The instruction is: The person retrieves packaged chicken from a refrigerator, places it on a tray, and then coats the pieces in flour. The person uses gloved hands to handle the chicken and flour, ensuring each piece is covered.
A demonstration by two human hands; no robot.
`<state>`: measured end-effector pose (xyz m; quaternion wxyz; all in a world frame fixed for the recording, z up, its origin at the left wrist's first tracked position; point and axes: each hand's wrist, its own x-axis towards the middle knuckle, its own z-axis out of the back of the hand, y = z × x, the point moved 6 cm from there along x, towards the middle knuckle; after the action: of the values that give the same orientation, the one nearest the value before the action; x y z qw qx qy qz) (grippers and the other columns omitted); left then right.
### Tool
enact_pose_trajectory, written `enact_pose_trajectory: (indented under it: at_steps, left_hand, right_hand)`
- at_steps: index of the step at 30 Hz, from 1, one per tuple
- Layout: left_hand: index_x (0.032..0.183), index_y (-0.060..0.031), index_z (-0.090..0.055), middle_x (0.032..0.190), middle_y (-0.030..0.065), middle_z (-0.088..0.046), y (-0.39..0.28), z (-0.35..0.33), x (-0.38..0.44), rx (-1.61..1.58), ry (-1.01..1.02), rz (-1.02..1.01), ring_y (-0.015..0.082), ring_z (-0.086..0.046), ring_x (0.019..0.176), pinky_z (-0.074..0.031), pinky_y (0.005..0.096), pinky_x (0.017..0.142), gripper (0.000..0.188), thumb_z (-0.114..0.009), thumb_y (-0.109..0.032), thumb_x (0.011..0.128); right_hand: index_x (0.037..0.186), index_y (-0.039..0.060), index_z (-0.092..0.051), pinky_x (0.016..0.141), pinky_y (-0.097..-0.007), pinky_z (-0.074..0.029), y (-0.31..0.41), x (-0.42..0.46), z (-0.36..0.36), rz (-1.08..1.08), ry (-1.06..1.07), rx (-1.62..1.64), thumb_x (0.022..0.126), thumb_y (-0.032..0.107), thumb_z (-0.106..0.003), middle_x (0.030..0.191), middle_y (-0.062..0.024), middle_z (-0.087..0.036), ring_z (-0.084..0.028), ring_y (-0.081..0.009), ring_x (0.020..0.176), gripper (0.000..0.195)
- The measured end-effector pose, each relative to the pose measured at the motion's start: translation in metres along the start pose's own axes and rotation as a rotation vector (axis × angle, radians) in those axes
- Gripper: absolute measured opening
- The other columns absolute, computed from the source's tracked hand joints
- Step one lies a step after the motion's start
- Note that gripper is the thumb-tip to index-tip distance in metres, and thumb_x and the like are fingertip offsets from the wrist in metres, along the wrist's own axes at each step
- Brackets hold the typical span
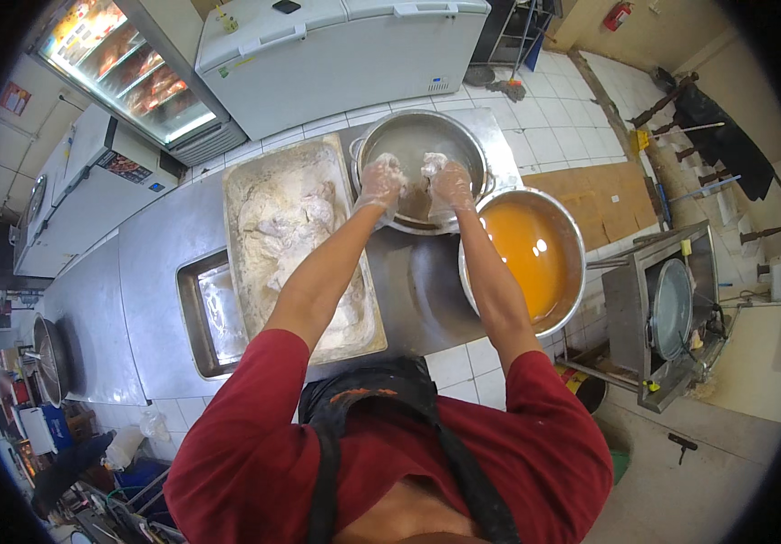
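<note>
Both of my hands are in clear plastic gloves above a round metal pot point(480, 146) of cloudy liquid. My left hand point(382, 185) is over the left part of the pot, with white floury clumps about its fingers. Over the right part is my right hand point(450, 186), its fingers curled and also caked white. Whether either hand holds a piece inside the coating is too unclear to tell. Left of the pot, a large metal tray point(235, 204) carries flour point(258, 197) and several flour-coated pieces, seemingly meat point(288, 221). My right forearm crosses a metal bowl point(577, 272) of orange liquid point(533, 255).
A rectangular steel pan or basin point(190, 319) is partly under the tray on the steel table point(152, 272). Beyond the table stand a white chest freezer point(343, 75) and a lit display fridge point(132, 75). To the right is a steel sink unit point(625, 319) with a round metal basin point(674, 309).
</note>
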<state>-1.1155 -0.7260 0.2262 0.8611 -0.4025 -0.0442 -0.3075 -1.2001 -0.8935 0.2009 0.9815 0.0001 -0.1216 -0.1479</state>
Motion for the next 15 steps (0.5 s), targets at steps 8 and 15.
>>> enact_pose_trajectory:
  at_steps: [8,15]
  left_hand:
    - [0.112,-0.0087,-0.064,0.093,0.0108,-0.072,0.018,0.095,-0.023,-0.202,-0.215,-0.010,0.0279,-0.070,0.086,-0.054,0.0385,0.074,0.034,-0.073,-0.023,0.082]
    - [0.116,-0.0014,-0.061,0.097,0.0152,-0.071,0.101,0.210,-0.182,0.155,-0.276,0.390,0.0327,-0.068,0.094,-0.053,0.0425,0.083,0.055,-0.075,-0.042,0.082]
  right_hand:
    - [0.104,0.0000,-0.068,0.079,-0.0385,-0.054,0.009,0.015,0.068,-0.288,-0.383,0.650,0.095,0.033,-0.058,0.086,-0.0143,-0.073,-0.069,-0.0267,0.085,0.035]
    - [0.108,0.0028,-0.068,0.083,-0.0432,-0.053,0.089,-0.017,0.049,0.191,-0.152,0.369,0.095,0.021,-0.059,0.101,-0.0166,-0.068,-0.067,-0.0269,0.090,0.024]
